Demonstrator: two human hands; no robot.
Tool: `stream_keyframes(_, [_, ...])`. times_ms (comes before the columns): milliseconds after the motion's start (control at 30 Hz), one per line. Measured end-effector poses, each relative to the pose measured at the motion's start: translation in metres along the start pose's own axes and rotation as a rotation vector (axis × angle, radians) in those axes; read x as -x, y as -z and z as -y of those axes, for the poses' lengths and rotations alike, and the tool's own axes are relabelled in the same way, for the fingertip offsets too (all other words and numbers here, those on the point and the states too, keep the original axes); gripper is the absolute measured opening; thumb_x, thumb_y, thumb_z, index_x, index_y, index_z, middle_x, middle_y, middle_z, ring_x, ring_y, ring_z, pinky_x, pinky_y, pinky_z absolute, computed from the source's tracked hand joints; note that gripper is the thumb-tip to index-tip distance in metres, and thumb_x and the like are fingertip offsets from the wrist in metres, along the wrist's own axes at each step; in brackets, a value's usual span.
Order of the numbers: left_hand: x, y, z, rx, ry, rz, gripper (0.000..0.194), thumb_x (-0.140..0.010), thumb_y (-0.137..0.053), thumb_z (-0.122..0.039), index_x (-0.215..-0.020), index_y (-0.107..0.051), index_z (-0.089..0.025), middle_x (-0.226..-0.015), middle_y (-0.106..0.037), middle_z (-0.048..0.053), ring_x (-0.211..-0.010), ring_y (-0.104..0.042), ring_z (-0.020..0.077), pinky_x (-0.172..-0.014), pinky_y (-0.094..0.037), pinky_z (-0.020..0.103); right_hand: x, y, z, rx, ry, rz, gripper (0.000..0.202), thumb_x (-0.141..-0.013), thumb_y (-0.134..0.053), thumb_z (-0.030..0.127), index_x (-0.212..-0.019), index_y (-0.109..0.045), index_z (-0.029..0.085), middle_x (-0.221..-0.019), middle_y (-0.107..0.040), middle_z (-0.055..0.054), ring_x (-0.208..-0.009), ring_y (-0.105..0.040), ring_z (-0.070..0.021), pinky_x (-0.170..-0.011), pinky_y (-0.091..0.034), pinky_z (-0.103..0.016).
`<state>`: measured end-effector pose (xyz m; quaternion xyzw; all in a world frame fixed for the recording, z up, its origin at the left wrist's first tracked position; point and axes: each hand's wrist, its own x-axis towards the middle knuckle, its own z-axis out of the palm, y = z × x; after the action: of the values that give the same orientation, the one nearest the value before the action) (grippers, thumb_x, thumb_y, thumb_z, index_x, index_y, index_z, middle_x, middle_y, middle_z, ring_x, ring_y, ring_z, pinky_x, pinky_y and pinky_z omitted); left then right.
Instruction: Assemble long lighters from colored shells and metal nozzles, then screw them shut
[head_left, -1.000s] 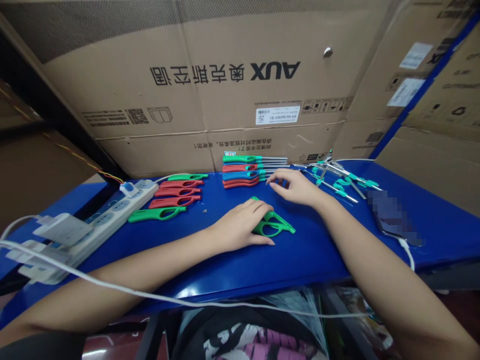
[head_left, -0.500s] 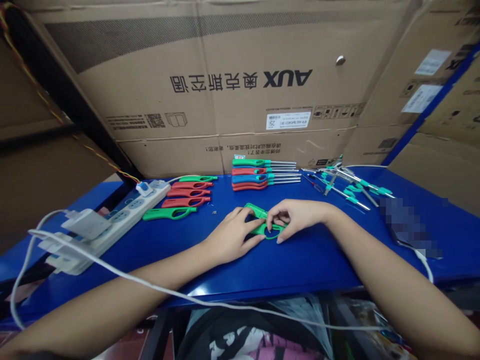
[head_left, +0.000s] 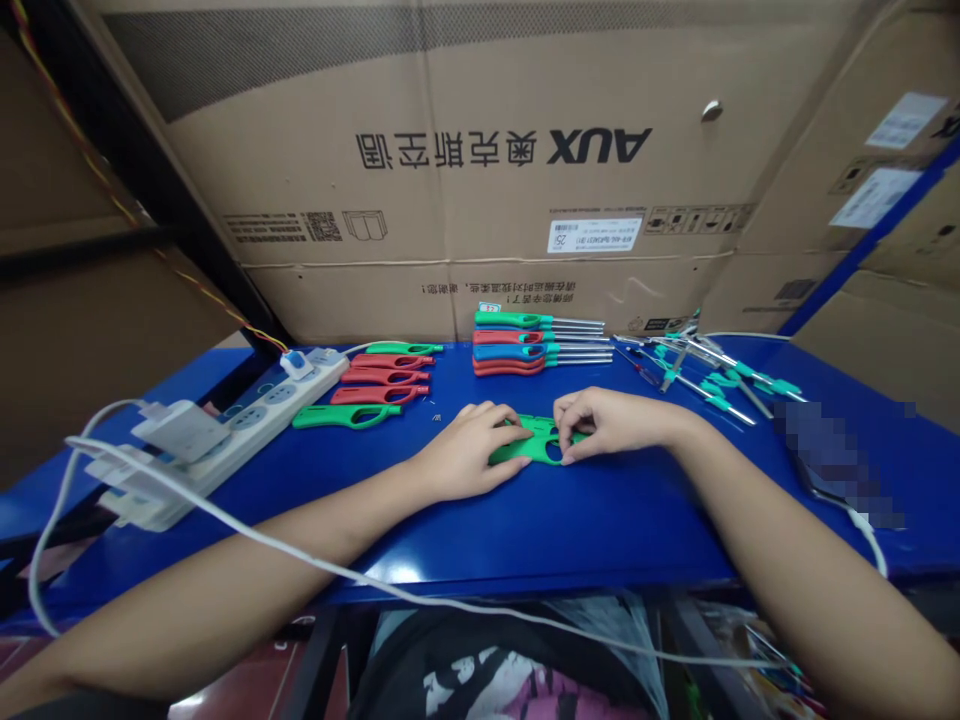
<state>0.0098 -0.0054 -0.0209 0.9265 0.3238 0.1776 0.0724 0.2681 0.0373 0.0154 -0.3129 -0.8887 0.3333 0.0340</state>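
A green lighter casing (head_left: 538, 447) lies in front of me on the blue table, gripped at both ends. My left hand (head_left: 474, 450) holds its left end, thumb along the near edge and fingers over the top. At its right end, by the ring-shaped opening, my right hand (head_left: 604, 425) pinches it with bent fingers. Fingers hide both ends, so I cannot tell whether two halves lie together. Left of my hands, several red casings (head_left: 386, 377) and a green casing (head_left: 349, 416) lie in a row. Behind is a stack of lighters with metal tubes (head_left: 510, 352).
A white power strip (head_left: 255, 425) with plugged-in chargers stands at the left. Metal tubes with teal fittings (head_left: 709, 375) lie at the back right, near a blurred-out dark device (head_left: 832, 465). A white cable (head_left: 420, 603) crosses before my body. Cardboard (head_left: 465, 90) walls the back.
The green pieces, earlier standing at an angle to each other, now look flatter and closer together. My right fingers have shifted slightly rightward on the casing. The camera view has turned a little.
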Motion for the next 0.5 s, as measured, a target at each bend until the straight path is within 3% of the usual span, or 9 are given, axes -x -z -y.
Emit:
stream_keyframes(267, [-0.0013,-0.0028,-0.0016,0.016,0.028,-0.024,0.039,-0.098,-0.055,-0.044,-0.129,-0.063,-0.021,-0.12,-0.064,0.01,-0.107,-0.058,0.0256,-0.096,-0.047,0.041,-0.0004,-0.0011,-0.0027,0.029,-0.001,0.005,0.022,-0.078,-0.076,0.039,-0.083,-0.073,0.017,-0.086,-0.055,-0.001,-0.073,-0.049,-0.013,-0.066,-0.041,-0.026])
stream_keyframes(500, [-0.0016,-0.0037,0.0006,0.084,0.036,-0.067,0.042,-0.098,-0.056,-0.042,-0.133,-0.057,-0.019,-0.127,-0.066,0.011,-0.116,-0.059,0.0257,-0.105,-0.046,0.044,-0.0009,-0.0009,-0.0002,0.062,0.036,-0.148,0.012,-0.081,-0.067,0.027,-0.081,-0.062,0.017,-0.085,-0.056,-0.001,-0.07,-0.048,-0.0118,-0.065,-0.042,-0.025])
